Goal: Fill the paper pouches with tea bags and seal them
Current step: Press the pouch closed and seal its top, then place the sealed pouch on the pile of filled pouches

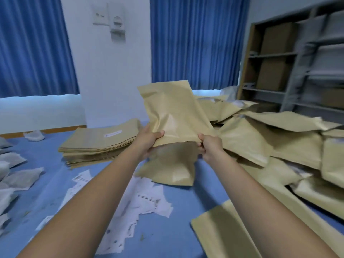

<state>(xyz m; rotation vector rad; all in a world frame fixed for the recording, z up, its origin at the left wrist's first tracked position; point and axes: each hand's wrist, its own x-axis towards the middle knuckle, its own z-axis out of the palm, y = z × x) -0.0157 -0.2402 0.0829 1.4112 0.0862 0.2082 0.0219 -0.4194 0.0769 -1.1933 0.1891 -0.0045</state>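
Pinching the near corners of the pouch (173,110) with left hand (150,138) and right hand (210,146). Held up mid-frame, long axis pointing up and slightly left, away from the grip. Likely bound for the pile (279,138) at right, nearer the right hand.

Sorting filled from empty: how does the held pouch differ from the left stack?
The held pouch is puffed and creased, gripped by the left hand and right hand; the stack lies flat on the table. The stack bears a white label; the held pouch shows none. Both are tan paper.
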